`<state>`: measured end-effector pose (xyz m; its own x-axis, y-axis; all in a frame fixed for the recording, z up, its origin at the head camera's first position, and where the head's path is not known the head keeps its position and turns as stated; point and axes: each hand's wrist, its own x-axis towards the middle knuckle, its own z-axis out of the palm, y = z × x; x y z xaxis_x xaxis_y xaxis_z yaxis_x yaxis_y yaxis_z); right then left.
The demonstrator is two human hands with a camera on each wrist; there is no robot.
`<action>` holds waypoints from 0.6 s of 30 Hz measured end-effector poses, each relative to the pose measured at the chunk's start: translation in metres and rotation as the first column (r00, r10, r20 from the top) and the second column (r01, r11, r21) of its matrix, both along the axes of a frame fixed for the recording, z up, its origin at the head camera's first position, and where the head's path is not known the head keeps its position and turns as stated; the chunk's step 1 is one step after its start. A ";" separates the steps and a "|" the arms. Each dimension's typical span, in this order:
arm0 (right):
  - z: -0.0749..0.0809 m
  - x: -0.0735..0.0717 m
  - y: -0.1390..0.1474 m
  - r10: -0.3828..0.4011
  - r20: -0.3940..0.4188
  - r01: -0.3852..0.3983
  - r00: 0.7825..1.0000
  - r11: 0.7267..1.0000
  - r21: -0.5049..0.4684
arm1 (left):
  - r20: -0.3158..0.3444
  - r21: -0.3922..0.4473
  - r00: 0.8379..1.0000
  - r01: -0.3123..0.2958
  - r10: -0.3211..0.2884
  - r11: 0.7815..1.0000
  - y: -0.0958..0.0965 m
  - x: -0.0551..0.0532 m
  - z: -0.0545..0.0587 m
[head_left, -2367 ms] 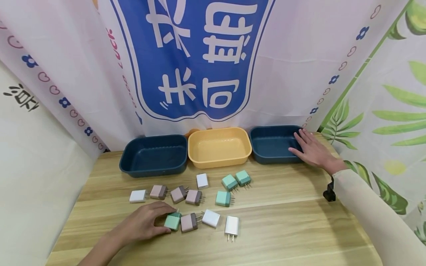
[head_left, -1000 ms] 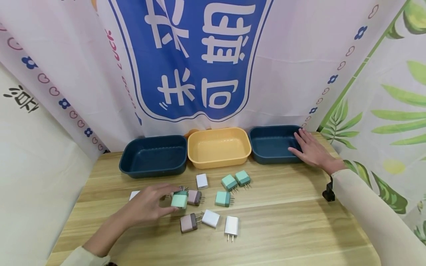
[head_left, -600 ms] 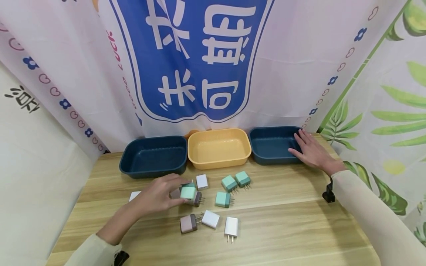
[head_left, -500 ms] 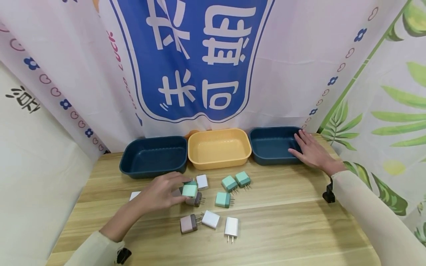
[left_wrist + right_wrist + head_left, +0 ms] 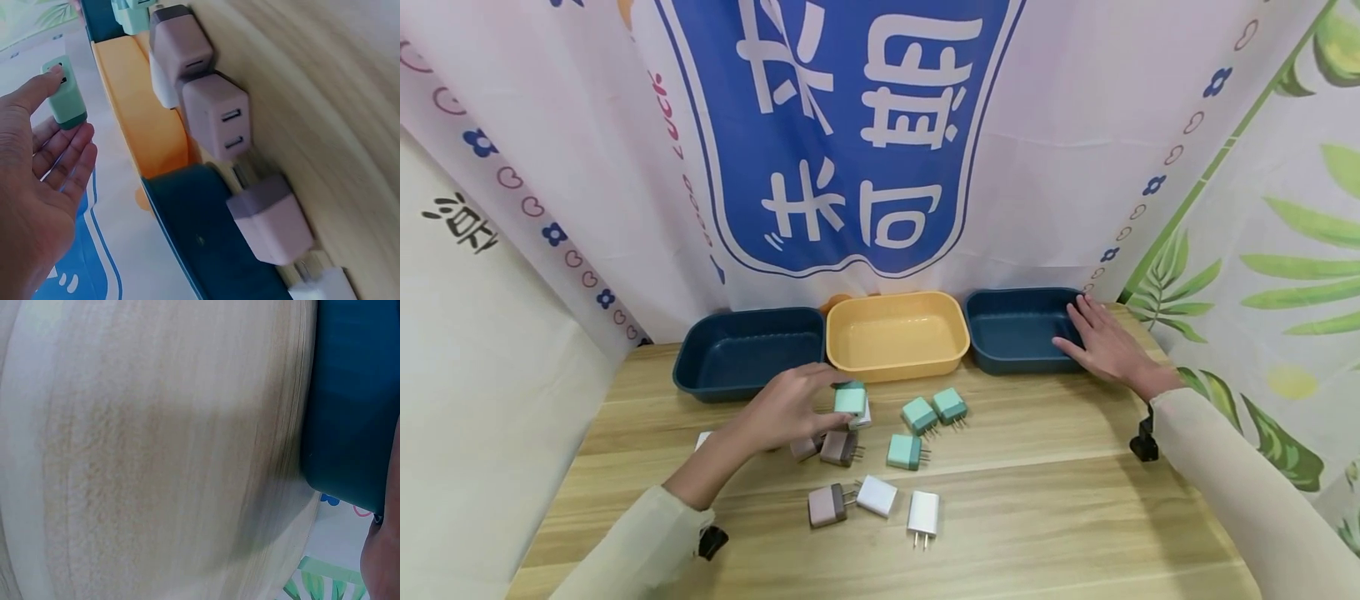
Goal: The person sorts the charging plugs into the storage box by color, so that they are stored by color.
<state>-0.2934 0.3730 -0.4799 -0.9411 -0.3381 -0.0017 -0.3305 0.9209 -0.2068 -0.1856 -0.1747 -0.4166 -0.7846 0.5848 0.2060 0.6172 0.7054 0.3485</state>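
My left hand (image 5: 786,410) pinches a mint-green USB wall charger (image 5: 850,402) between thumb and fingers, above the table in front of the yellow bin (image 5: 898,367). In the left wrist view the held charger (image 5: 67,100) has its port end under the thumb. A white charger (image 5: 865,417) is partly hidden behind it in the head view. Under and beside that hand lie pinkish-brown chargers (image 5: 837,447), partly covered. My right hand (image 5: 1103,346) lies with fingers extended over the right end of the right-hand dark blue bin (image 5: 1026,365).
The left dark blue bin (image 5: 748,390) stands against the yellow one, in a row before the printed curtain (image 5: 1037,208). Three mint-green chargers (image 5: 905,451) lie right of the left hand. Nearer the front are a pinkish-brown charger (image 5: 827,505) and two white chargers (image 5: 922,512).
My left hand has picked up the mint-green charger from the front left and carried it up, back and rightward toward the yellow bin. The right hand has stayed at its bin.
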 end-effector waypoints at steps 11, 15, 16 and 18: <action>-0.001 0.001 0.000 0.002 -0.008 -0.003 1.000 1.000 -0.014 | -0.036 0.086 0.999 0.018 -0.015 0.996 0.027 -0.026 -0.001; -0.001 0.000 0.000 0.000 -0.007 0.000 1.000 1.000 -0.018 | -0.011 0.107 1.000 -0.002 0.003 0.994 0.038 -0.034 -0.002; -0.001 0.000 0.000 -0.001 -0.007 0.001 1.000 1.000 -0.018 | -0.003 0.115 1.000 -0.005 0.006 0.993 0.041 -0.036 -0.002; -0.001 0.000 0.000 -0.002 -0.012 0.002 1.000 1.000 -0.015 | 0.012 0.127 1.000 -0.012 0.010 0.992 0.048 -0.039 -0.002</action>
